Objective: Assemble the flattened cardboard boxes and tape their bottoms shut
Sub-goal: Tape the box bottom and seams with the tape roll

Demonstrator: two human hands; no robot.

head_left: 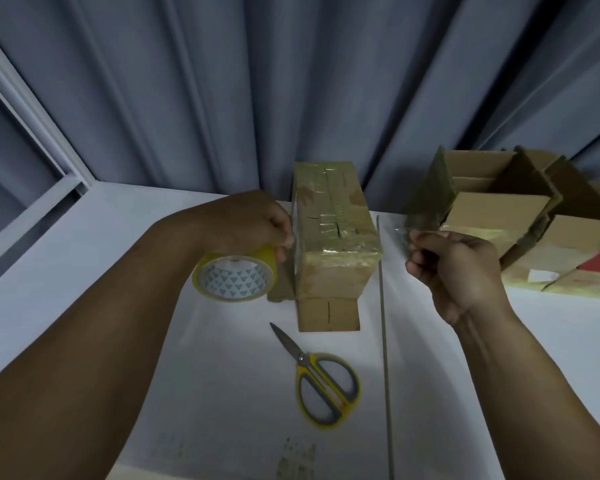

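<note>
Since it's see-through and a bit blurry, the clear strip [401,237] pinched in the right hand [454,268] is hard to make out. It looks like tape, but I can't tell whether it runs back across to the roll. That hand's fingers are curled in tight on it, thumb against fingertips. The stack of boxes [520,216] behind it runs off the right edge, so no idea how many there are.

The left hand [253,223] has its fingers wrapped round the yellow tape roll [236,277], gripping it from above, with the knuckles right up against the left side of the box [333,233]. So the box sits between the two hands, touching or almost touching the left one, with a gap to the right one. It stands on the table with its shiny, much-taped bottom facing up and its flaps [328,315] splayed out underneath, near side.

Yellow-handled scissors [323,379] lie closed just in front of the box. The table [84,271] is plain white with a thin dark seam [384,341] running front to back. Behind it hangs a grey-blue pleated curtain [257,81], with a white window frame [39,140] at the left.
</note>
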